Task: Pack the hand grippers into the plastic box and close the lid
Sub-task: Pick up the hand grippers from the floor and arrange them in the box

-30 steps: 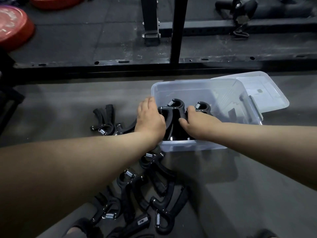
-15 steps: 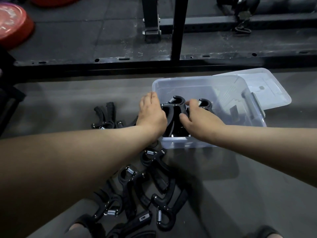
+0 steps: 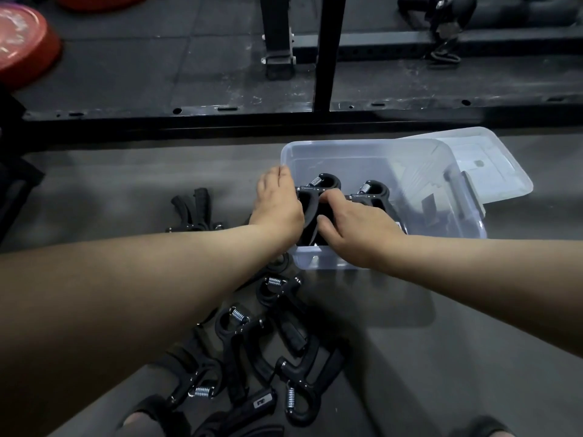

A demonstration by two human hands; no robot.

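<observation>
A black rack frame runs along the floor beyond the plastic box, which is clear, sits open and serves as the landmark here. Its lid lies flat behind the box's right end, partly tucked under it. A red weight plate sits far off to the box's left and beyond it.

Loose hand grippers, black with steel springs, lie in a heap on the floor in front of the box's left corner. A few more lie to the left of the box.

The left hand is at the box's left wall, back to the camera. Its fingers drop out of sight, so what they hold cannot be told. The right hand reaches over the front wall, forefinger and thumb curled round one handle of the upright hand gripper, which stands spring-up in the box's left end. The second hand gripper stands just to its right inside the box, also spring-up.
</observation>
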